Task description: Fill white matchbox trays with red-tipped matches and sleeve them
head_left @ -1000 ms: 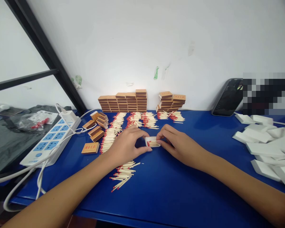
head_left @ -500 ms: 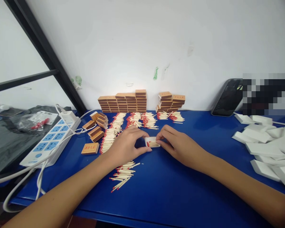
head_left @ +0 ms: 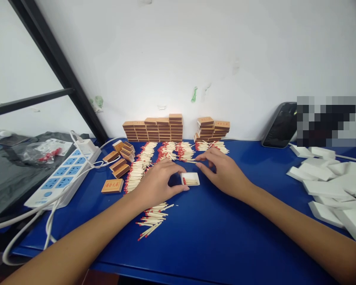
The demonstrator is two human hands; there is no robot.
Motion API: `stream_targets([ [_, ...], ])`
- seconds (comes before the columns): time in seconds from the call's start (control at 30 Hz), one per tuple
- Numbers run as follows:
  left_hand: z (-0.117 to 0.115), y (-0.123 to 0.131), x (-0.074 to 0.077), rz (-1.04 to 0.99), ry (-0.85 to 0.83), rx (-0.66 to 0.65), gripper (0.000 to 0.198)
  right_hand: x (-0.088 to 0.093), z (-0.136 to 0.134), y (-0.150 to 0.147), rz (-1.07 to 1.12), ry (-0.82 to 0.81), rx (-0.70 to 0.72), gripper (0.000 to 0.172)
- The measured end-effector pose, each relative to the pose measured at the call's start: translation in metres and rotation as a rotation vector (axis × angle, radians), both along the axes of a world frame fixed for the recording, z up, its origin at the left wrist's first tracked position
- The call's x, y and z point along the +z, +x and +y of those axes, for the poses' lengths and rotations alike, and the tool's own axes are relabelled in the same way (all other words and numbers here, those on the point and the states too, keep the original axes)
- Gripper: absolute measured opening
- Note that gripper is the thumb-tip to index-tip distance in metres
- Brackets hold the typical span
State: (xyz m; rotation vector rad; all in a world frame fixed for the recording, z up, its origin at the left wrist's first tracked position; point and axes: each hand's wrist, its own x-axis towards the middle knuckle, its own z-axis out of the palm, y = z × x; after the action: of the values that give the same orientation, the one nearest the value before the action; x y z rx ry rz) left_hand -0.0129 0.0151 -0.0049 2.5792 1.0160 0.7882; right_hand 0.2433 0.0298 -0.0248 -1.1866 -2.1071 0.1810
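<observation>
One power strip (head_left: 62, 174) sits far left, hanging partly over the left edge of the blue table (head_left: 210, 237), with a white cable (head_left: 29, 221) looping off it. Next is a cluster of about six loose matchboxes (head_left: 122, 156), plus one single matchbox (head_left: 112, 185) lying flat nearer the front. At the wall are two blocks of stacked matchboxes (head_left: 154, 128): four columns on the left, two on the right. In front of them, rows of matches (head_left: 142, 166) are too many to count. One smaller front pile of matches (head_left: 154, 217) lies under the left wrist.

The left hand (head_left: 157, 182) has its fingers curled, thumb and forefinger pinching the left end of the white tray (head_left: 190, 179). There is one tray, mid-table between the hands, flat and open on top. It holds a few matches, red heads to the left, and is mostly unfilled.

The right hand (head_left: 222, 172) is just right of the tray and not touching it. Its fingers are stretched and slightly apart, tips at the back rows of matches.

There is bare blue room ahead of both hands to the front edge, and a wide gap to the right. One phone (head_left: 280, 124) leans on the wall. The heap of white trays (head_left: 329, 186) at far right numbers over ten, and all that show are unfilled.
</observation>
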Motion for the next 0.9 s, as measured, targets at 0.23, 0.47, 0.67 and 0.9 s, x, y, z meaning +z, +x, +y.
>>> stream_targets([
  [0.23, -0.001, 0.002, 0.0, -0.006, -0.004, -0.001, 0.037, -0.009, 0.021, -0.002, -0.053, -0.151, -0.06, 0.013],
  [0.47, 0.003, -0.003, 0.001, -0.035, 0.027, 0.018, 0.036, -0.01, 0.02, 0.0, -0.121, -0.147, -0.018, 0.014],
  [0.67, 0.004, -0.006, 0.003, -0.037, 0.041, 0.022, 0.037, -0.004, 0.009, 0.013, -0.152, -0.181, -0.015, 0.015],
  [0.9, 0.004, -0.004, 0.003, -0.012, 0.003, 0.005, 0.035, 0.006, 0.0, 0.034, -0.156, -0.189, -0.031, 0.016],
])
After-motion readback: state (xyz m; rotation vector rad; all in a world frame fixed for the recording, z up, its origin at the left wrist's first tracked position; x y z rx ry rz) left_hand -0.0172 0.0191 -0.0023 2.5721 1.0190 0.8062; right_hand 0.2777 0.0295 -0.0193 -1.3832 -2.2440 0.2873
